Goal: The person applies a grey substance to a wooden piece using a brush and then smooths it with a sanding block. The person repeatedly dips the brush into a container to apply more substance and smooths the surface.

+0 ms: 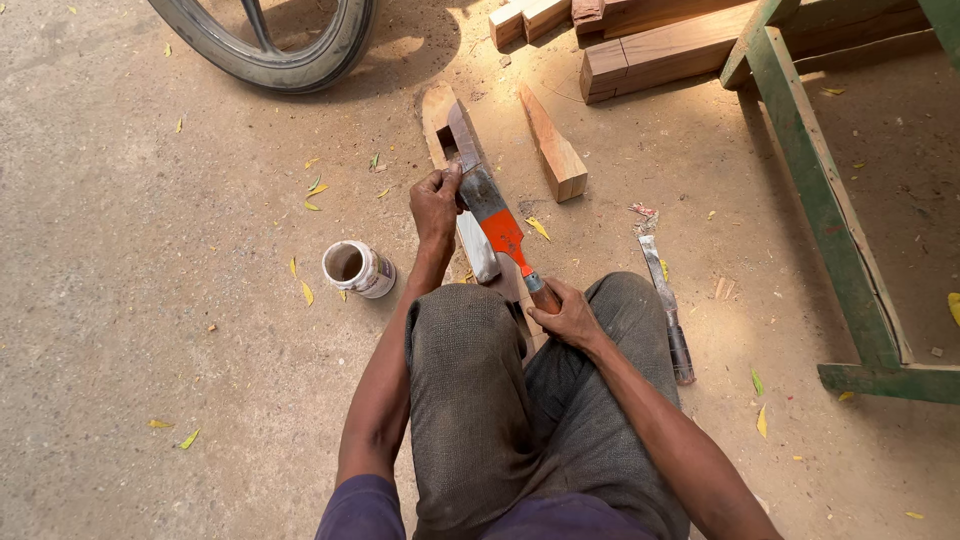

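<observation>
Knees in grey trousers (480,400) are bending below the right hand (570,315), which is squeezing the big knife's (495,215) handle while the left hand (437,200) is pinching its blade, just over the grey stone (477,250); it looks heavy, stiff and sharp.
</observation>
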